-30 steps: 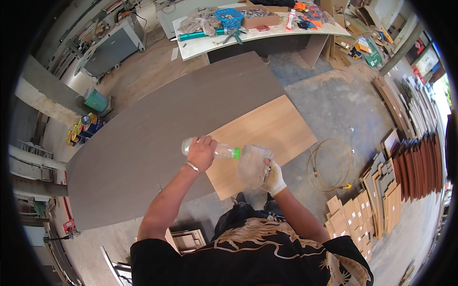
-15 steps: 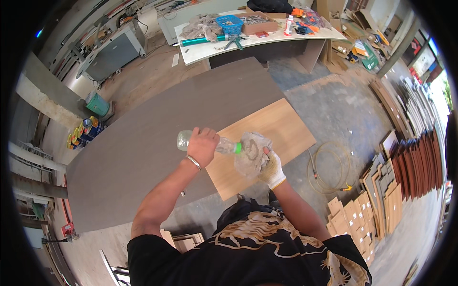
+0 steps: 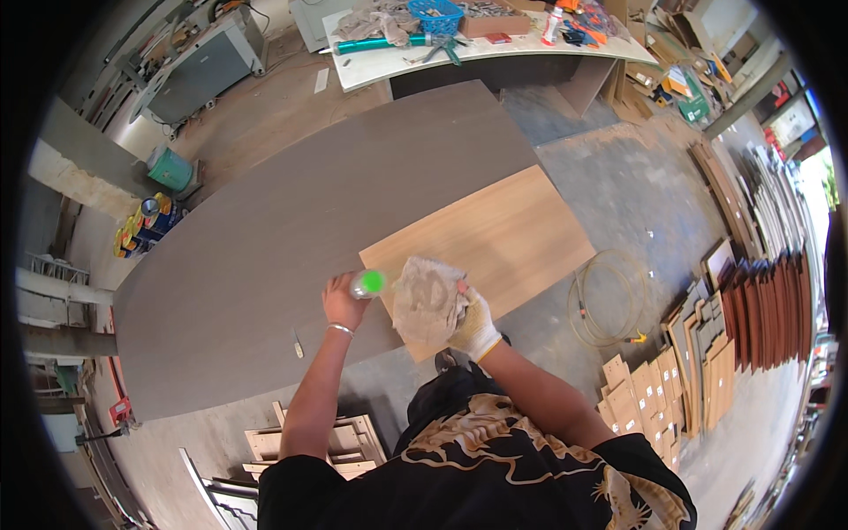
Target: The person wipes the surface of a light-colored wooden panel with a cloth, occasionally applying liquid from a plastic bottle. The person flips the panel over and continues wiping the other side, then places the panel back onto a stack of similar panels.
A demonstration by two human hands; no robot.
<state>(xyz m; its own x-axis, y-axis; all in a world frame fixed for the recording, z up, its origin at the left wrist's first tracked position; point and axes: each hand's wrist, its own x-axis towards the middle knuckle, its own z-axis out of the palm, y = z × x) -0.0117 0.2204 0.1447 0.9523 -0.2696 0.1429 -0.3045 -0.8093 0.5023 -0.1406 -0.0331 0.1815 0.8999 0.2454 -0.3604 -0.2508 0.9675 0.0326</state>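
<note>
My bare left hand (image 3: 344, 302) is wrapped round a clear plastic bottle (image 3: 360, 288) whose green cap faces up toward me. In my right hand (image 3: 474, 329), which wears a white knit glove, a crumpled greyish rag (image 3: 426, 300) is gripped. A darker wet-looking ring marks the rag's upper face. The bottle and the rag are apart. Beneath them lies a light wood-grain board (image 3: 495, 231), resting on a large dark grey-brown sheet (image 3: 327, 208). On that sheet, left of my forearm, is a small utility knife (image 3: 298, 343).
A white worktable (image 3: 380, 66) at the back carries a blue basket (image 3: 435, 16) and tools. At right, a coiled hose (image 3: 609, 300) lies on the floor near stacked wood panels (image 3: 649, 397). Cut wooden pieces (image 3: 353, 437) stand below the sheet's near edge. Cans (image 3: 146, 225) are at far left.
My left hand has drawn the bottle down and left, away from the rag, and tipped its cap toward me. My right hand has moved the rag slightly left and nearer. The knife has come into view.
</note>
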